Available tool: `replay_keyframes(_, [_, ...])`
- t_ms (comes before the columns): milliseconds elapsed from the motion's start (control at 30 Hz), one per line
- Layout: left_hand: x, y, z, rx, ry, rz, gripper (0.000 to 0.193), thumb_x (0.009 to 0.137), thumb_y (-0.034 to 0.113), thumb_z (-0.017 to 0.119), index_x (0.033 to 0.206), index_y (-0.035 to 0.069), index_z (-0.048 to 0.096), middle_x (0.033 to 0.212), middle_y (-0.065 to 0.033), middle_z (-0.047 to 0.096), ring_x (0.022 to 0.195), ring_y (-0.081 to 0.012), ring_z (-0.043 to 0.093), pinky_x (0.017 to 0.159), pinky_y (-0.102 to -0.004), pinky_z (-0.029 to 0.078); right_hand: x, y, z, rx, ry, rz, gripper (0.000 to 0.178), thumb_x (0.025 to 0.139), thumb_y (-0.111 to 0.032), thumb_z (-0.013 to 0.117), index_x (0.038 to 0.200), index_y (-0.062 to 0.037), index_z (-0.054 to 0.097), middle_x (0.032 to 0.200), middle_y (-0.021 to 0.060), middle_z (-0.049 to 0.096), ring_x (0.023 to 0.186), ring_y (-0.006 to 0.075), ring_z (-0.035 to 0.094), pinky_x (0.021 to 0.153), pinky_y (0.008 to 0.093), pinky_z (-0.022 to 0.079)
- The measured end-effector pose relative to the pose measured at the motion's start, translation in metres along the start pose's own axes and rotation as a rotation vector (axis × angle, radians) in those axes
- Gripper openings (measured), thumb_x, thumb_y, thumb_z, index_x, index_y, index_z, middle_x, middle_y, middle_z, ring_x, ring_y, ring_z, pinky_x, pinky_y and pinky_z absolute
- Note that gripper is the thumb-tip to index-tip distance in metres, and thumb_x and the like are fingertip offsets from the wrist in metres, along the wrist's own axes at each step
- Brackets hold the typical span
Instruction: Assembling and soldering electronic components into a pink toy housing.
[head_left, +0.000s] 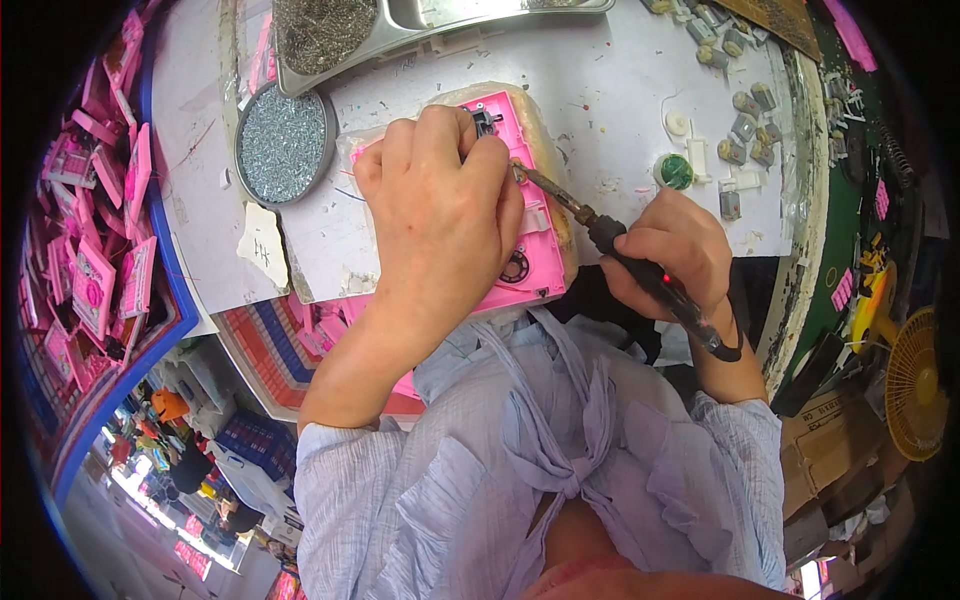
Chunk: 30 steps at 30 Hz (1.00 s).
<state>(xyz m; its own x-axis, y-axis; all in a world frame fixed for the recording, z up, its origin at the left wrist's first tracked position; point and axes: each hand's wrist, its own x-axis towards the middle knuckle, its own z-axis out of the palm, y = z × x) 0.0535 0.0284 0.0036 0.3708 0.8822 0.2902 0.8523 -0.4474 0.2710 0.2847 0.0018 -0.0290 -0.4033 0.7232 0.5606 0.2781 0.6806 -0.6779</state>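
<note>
A pink plastic casing (541, 250) lies on a pale padded block (553, 150) in front of me, with small parts fitted inside it. My left hand (430, 195) rests over the casing's left side, its fingers curled together near a dark part at the far end. Whatever those fingertips pinch is hidden behind the knuckles. My right hand (680, 245) grips the black handle of a soldering iron (640, 262), which slants in from the right. The iron's tip reaches inside the casing, close beside my left fingers. Thin wires show left of my left hand.
A round dish (331, 150) of small screws stands left, below a metal tray (500, 17). To the right are a small green-filled pot (675, 172) and several small motors (745, 125). Pink parts (95, 270) fill the far left; a yellow fan (915, 385) is at right.
</note>
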Motion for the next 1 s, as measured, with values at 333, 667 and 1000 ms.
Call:
replay_keyframes(333, [0.000, 0.002, -0.002, 0.024, -0.033, -0.002, 0.014, 0.073, 0.014, 0.074, 0.079, 0.009, 0.063, 0.094, -0.0064, 0.052, 0.088, -0.0263, 0.050, 0.080, -0.0425, 0.033, -0.003, -0.001, -0.005, 0.002, 0.104, 0.011, 0.037, 0.068, -0.001, 0.083, 0.099, -0.0058, 0.064, 0.069, 0.0057, 0.060, 0.055, 0.0220, 0.053, 0.049, 0.0318, 0.041])
replay_keyframes(667, [0.000, 0.001, -0.004, 0.045, -0.019, 0.046, 0.014, 0.073, 0.013, 0.074, 0.079, 0.009, 0.063, 0.094, -0.0060, 0.052, 0.087, -0.0248, 0.050, 0.082, -0.0412, 0.032, 0.000, -0.003, -0.011, -0.022, 0.107, 0.030, 0.035, 0.070, -0.001, 0.082, 0.100, -0.0046, 0.064, 0.069, 0.0063, 0.060, 0.054, 0.0221, 0.053, 0.049, 0.0319, 0.041])
replay_keyframes(1000, [-0.033, -0.037, -0.053, 0.131, -0.168, -0.044, 0.036, 0.080, 0.026, 0.081, 0.107, 0.007, 0.067, 0.103, -0.0147, 0.060, 0.095, -0.0307, 0.058, 0.086, -0.0432, 0.043, 0.002, -0.003, -0.022, -0.040, 0.142, 0.023, 0.030, 0.073, -0.001, 0.081, 0.097, -0.0013, 0.064, 0.069, 0.0085, 0.060, 0.054, 0.0230, 0.053, 0.050, 0.0319, 0.040])
